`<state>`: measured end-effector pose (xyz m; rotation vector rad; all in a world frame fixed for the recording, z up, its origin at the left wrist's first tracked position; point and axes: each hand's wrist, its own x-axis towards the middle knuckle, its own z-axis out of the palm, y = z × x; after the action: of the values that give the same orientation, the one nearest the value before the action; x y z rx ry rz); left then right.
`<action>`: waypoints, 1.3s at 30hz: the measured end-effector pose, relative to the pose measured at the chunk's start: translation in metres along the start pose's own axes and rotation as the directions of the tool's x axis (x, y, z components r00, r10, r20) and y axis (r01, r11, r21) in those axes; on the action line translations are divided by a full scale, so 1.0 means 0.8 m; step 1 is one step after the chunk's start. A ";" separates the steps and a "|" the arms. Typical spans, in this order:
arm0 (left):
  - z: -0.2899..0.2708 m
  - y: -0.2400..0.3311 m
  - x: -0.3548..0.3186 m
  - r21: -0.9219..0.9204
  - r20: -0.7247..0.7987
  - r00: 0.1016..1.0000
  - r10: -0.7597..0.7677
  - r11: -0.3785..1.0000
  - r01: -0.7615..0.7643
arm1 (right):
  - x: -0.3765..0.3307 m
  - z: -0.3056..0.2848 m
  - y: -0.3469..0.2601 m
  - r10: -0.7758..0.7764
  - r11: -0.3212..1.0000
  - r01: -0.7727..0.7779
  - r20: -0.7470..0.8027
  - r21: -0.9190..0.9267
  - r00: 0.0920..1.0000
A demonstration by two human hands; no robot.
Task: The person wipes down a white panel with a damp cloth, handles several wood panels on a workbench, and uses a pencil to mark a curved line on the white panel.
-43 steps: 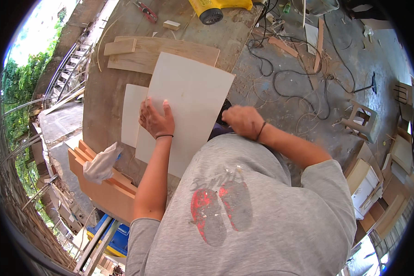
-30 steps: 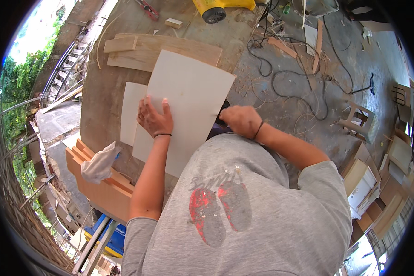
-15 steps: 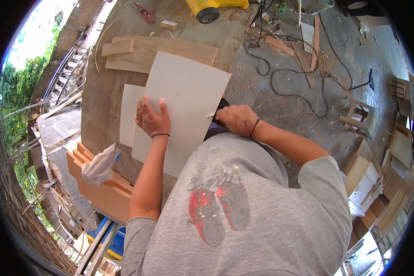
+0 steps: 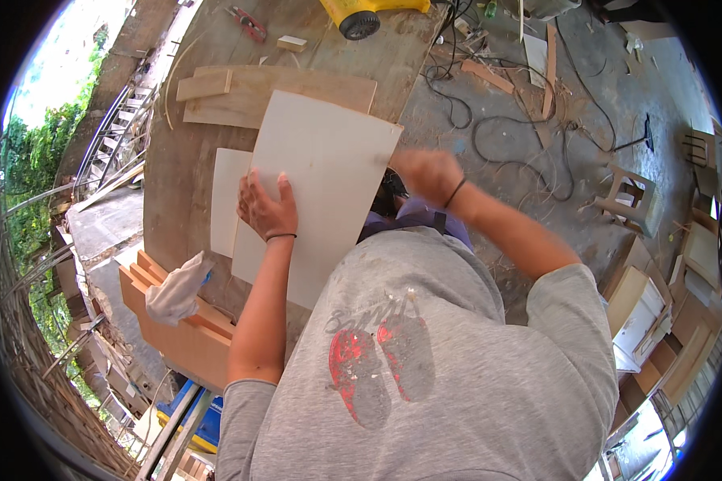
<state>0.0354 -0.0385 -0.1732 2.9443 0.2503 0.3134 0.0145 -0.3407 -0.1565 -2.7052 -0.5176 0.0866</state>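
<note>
A white board (image 4: 326, 152) lies aslant on the worktable, its near end close to my body. My left hand (image 4: 267, 205) rests on its face near the left edge, fingers stretched and thumb apart. Just past the board's right edge is my right hand (image 4: 430, 176), its fingers curled together and smeared by motion. Whatever it pinches is hidden or too small to make out. A second white board (image 4: 229, 200) shows partly from under the first, on its left. Beyond them lie a wide plywood strip (image 4: 297, 84) and a shorter wooden piece (image 4: 204, 84).
On the worktable (image 4: 172, 176) are red-handled pliers (image 4: 250, 26), a small block (image 4: 292, 43) and a yellow tool (image 4: 369, 14). Left of me, a cloth (image 4: 175, 290) hangs over a brown wooden piece (image 4: 164, 333). Black cable (image 4: 477, 144) and scraps litter the right-hand floor.
My right hand has slid away from me along the board's right edge, toward its far corner. My left hand and the board have stayed in place.
</note>
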 end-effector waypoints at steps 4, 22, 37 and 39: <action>-0.004 0.003 0.001 -0.028 0.007 1.000 -0.003 1.000 0.004 | 0.030 -0.025 0.077 0.227 0.965 -0.238 -0.099 -0.113 0.969; -0.002 0.002 0.001 -0.020 0.009 1.000 0.010 1.000 -0.009 | -0.019 0.016 -0.038 -0.140 0.974 0.128 0.055 0.185 0.989; -0.007 0.002 0.001 -0.006 0.011 1.000 0.019 1.000 -0.019 | 0.015 -0.005 0.024 -0.020 0.999 0.018 -0.081 -0.027 0.997; -0.006 0.003 0.002 -0.017 0.009 1.000 0.018 1.000 -0.018 | 0.025 -0.013 0.049 0.041 0.997 -0.051 -0.162 -0.063 0.986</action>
<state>0.0364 -0.0395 -0.1680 2.9320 0.2184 0.3031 0.0479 -0.3712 -0.1617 -2.7597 -0.4169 -0.1383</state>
